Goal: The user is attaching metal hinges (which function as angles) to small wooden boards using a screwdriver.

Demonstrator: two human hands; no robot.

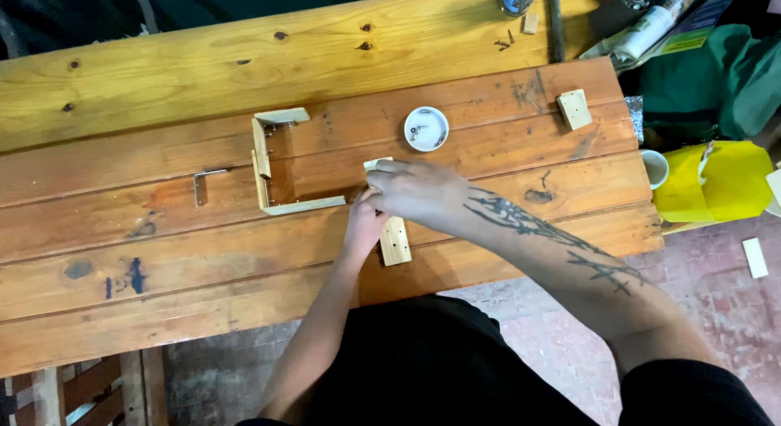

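A short pale wooden strip with small holes lies on the wooden workbench. My right hand covers its upper part and presses on it. My left hand reaches up and touches the strip's left side, just under my right hand. To their left lies a U-shaped frame of pale wooden strips, its open side facing my hands; its lower arm ends close to my left fingers. What my fingertips pinch is hidden.
A small white dish with bits of hardware sits beyond my hands. A metal angle bracket lies left of the frame. A wood block rests at far right. A white cup, yellow bag and green cloth are off the bench's right end.
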